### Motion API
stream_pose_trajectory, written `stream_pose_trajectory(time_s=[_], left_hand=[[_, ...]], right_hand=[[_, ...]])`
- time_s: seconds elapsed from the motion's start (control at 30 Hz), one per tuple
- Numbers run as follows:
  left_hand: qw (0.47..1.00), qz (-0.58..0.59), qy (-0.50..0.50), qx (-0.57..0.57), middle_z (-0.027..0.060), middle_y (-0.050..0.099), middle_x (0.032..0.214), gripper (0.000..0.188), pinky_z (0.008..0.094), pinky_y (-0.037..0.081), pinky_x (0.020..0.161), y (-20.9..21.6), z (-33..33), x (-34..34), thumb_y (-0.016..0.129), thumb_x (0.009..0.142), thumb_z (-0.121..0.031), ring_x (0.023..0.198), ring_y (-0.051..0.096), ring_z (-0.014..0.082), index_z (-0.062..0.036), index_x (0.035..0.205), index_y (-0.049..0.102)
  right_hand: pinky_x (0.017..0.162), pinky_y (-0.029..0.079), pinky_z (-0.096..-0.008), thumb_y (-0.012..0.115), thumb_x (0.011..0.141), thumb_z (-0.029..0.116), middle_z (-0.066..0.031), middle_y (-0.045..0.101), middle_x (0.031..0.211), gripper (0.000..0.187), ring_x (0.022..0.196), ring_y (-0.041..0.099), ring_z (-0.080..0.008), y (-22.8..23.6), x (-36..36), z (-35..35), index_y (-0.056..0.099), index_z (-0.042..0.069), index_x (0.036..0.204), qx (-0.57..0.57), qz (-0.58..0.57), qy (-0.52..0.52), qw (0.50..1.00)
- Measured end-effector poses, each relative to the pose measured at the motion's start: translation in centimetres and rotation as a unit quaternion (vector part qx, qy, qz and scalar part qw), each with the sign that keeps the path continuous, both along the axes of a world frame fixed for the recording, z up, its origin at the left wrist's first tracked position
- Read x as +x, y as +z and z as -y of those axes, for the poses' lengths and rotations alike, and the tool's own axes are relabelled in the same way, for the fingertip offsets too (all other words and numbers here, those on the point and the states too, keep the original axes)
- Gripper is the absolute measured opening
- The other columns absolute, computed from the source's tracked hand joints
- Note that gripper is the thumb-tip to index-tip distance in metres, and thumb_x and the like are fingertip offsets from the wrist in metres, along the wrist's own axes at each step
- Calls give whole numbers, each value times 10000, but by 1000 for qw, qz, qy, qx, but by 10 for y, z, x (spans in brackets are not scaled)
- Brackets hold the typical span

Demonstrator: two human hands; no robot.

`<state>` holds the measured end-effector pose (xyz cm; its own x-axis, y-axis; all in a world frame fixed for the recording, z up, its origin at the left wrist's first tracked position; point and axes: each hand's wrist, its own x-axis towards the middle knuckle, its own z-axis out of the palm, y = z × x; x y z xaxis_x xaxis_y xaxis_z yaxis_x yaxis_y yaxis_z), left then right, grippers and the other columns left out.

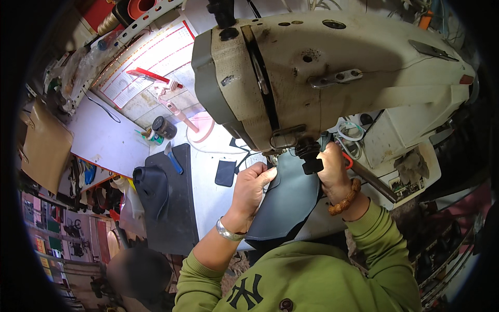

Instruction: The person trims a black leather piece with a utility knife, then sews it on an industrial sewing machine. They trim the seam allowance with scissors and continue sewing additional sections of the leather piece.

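Each hand point(253, 188) grips grey leather point(291, 200) beneath a sewing machine point(312, 78)

White table point(205, 200): black mat point(182, 218) left, small black piece point(225, 173) beside it, pink lamp base point(201, 130) behind; blue-handled knife point(175, 162) on mat.

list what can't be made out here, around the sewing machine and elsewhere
All in the head view:
- Needle: hidden behind the machine.
- Underside of the sheet: hidden by its upper face.
- Print on the calendar: too small.
- Green top: cut off by the lower edge.
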<state>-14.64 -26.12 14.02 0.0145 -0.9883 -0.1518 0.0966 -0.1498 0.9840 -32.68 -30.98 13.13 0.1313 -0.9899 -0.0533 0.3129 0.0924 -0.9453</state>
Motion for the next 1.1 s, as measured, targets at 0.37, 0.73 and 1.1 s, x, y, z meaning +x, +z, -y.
stream_pose_trajectory(time_s=[0.37, 0.73, 1.1], left_hand=[[999, 7, -18, -30, -70, 458, 684, 184, 203, 318, 589, -2, 4, 3, 612, 889, -102, 645, 362, 38, -44, 720, 569], [994, -60, -60, 73, -18, 599, 775, 121, 200, 438, 643, 8, 1, 7, 609, 899, -107, 685, 509, 50, 1, 863, 648], [996, -32, -58, 62, -29, 600, 785, 119, 183, 428, 622, 7, 7, 9, 595, 908, -96, 678, 503, 34, 9, 882, 647]], right_hand=[[634, 484, -264, 617, 866, 101, -2, 642, 766, 128, 660, 567, -93, -6, 2, 7, 646, -20, 834, -39, 12, -15, 999], [742, 502, -283, 589, 845, 41, -58, 628, 943, 215, 830, 590, -129, -1, 3, -7, 576, -27, 1048, -5, 42, 42, 998], [738, 497, -276, 586, 850, 46, -50, 637, 932, 202, 809, 591, -122, -11, 5, -1, 589, -24, 1040, -58, 10, 20, 998]])
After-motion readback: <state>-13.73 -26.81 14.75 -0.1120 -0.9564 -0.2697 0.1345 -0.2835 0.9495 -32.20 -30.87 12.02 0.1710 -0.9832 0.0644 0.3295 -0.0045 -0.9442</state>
